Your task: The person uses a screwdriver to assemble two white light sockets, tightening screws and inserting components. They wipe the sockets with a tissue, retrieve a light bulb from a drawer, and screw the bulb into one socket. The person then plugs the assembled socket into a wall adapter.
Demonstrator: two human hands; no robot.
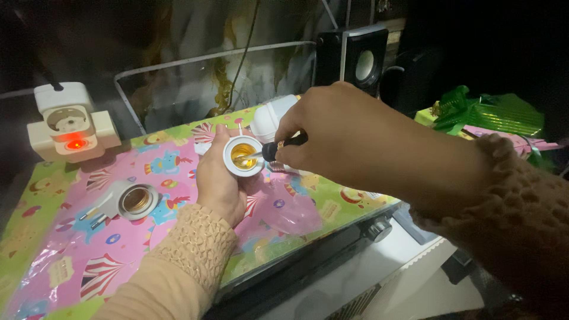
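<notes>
My left hand (218,181) grips a white lamp socket (243,155) with a brass threaded inside, its mouth facing up. A small screwdriver (278,148) with a dark handle is pinched in my right hand (332,133), and its metal tip reaches down into the socket's brass cup. Both hands hover over a surface covered in colourful pink and green patterned paper (71,237). A second white lamp socket (137,201) with plug pins lies on that paper to the left.
A white multi-plug adapter (70,124) with a glowing red light sits at the far left. Another white plastic part (269,115) lies behind my hands. A dark speaker (355,59) stands at the back. Green shiny wrapping (492,112) lies at the right.
</notes>
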